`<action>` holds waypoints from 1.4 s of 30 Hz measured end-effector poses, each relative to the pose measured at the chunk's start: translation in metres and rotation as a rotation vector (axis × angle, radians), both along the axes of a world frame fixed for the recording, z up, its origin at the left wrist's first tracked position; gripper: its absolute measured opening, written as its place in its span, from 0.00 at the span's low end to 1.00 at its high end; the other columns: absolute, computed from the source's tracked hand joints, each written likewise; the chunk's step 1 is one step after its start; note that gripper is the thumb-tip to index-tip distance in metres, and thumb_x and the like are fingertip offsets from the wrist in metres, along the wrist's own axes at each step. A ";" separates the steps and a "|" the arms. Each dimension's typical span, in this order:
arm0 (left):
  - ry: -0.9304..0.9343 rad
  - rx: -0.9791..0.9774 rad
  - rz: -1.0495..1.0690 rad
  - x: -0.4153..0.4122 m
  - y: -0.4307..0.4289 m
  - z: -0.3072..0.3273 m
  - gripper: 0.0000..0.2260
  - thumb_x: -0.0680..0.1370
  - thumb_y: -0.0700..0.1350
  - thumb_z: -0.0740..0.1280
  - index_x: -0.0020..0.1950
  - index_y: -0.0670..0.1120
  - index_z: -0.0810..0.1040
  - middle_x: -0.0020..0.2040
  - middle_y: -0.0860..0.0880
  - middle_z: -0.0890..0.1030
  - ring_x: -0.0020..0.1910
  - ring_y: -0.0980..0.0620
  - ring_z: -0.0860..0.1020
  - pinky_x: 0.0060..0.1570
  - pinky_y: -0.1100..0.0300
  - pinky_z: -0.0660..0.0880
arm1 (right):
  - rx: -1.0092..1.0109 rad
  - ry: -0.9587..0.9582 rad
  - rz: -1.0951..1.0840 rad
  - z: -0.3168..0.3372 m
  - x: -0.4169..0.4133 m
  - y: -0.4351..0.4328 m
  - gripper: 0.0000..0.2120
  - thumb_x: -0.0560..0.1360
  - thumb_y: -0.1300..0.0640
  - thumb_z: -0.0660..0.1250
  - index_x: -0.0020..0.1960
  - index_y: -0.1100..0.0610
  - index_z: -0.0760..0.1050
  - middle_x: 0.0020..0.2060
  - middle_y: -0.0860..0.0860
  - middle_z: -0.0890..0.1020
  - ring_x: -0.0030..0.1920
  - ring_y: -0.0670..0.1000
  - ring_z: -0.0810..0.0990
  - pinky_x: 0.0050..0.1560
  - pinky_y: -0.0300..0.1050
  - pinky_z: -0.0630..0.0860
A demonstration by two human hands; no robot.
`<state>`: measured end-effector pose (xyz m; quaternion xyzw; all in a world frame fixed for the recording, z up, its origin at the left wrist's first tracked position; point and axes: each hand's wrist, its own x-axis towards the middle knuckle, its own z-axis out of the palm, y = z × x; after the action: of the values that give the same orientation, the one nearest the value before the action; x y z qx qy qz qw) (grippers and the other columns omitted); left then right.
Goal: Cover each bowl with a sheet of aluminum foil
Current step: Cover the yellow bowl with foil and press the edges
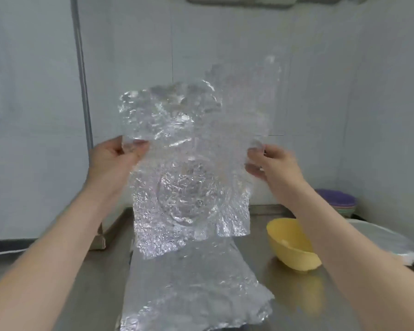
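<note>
While our left grip [116, 155] and right grip [271, 163] pinch the upright foil sheet [189, 149] by its sides, the yellow bowl [294, 247] sits lower right.

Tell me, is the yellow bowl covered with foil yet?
No, the yellow bowl lies uncovered on the steel counter, while the left hand and right hand hold a crinkled foil sheet in the air.

A foil sheet [189, 163] is held upright above the table [101, 302], pinched at 9 o'clock by the left hand [115, 158] and at 3 o'clock by the right hand [273, 163]. A second sheet [191, 283] is laid flat on the table beneath it. A bowl [294, 247] is set tilted at 2 o'clock of that sheet, and a stack of bowls [335, 203] is placed at 1 o'clock beyond it.
</note>
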<state>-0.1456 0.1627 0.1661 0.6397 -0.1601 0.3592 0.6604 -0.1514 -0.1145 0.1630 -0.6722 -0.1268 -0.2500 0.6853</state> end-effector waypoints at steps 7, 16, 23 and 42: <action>0.025 0.238 -0.215 -0.011 0.035 -0.074 0.14 0.72 0.38 0.72 0.37 0.59 0.85 0.42 0.62 0.84 0.52 0.65 0.80 0.54 0.72 0.73 | -0.288 -0.029 -0.098 -0.084 -0.010 -0.028 0.03 0.75 0.63 0.71 0.48 0.63 0.80 0.32 0.39 0.82 0.37 0.37 0.79 0.49 0.45 0.79; 0.432 0.649 -0.238 -0.015 0.067 -0.214 0.38 0.67 0.17 0.59 0.35 0.62 0.85 0.43 0.63 0.84 0.55 0.68 0.77 0.57 0.76 0.68 | -1.332 -0.164 -0.100 -0.199 -0.030 -0.062 0.20 0.76 0.52 0.68 0.68 0.49 0.74 0.69 0.50 0.72 0.65 0.54 0.74 0.61 0.58 0.75; 0.429 0.945 -0.190 -0.012 0.075 -0.242 0.39 0.69 0.24 0.64 0.43 0.74 0.79 0.49 0.75 0.78 0.54 0.71 0.76 0.58 0.77 0.67 | -1.623 -0.321 0.098 -0.211 -0.045 -0.067 0.21 0.81 0.47 0.50 0.71 0.46 0.68 0.72 0.46 0.69 0.71 0.50 0.68 0.54 0.52 0.79; 0.702 0.825 0.039 0.014 0.053 -0.227 0.22 0.77 0.53 0.67 0.30 0.44 0.64 0.33 0.56 0.78 0.18 0.59 0.64 0.27 0.61 0.62 | -0.629 0.456 0.202 -0.198 -0.010 -0.050 0.15 0.73 0.51 0.72 0.31 0.56 0.77 0.30 0.59 0.80 0.33 0.48 0.72 0.35 0.39 0.68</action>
<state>-0.1314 0.2161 -0.0608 0.9304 -0.0456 0.0435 0.3612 -0.1610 -0.1645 -0.0354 -0.8715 -0.1072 0.0250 0.4779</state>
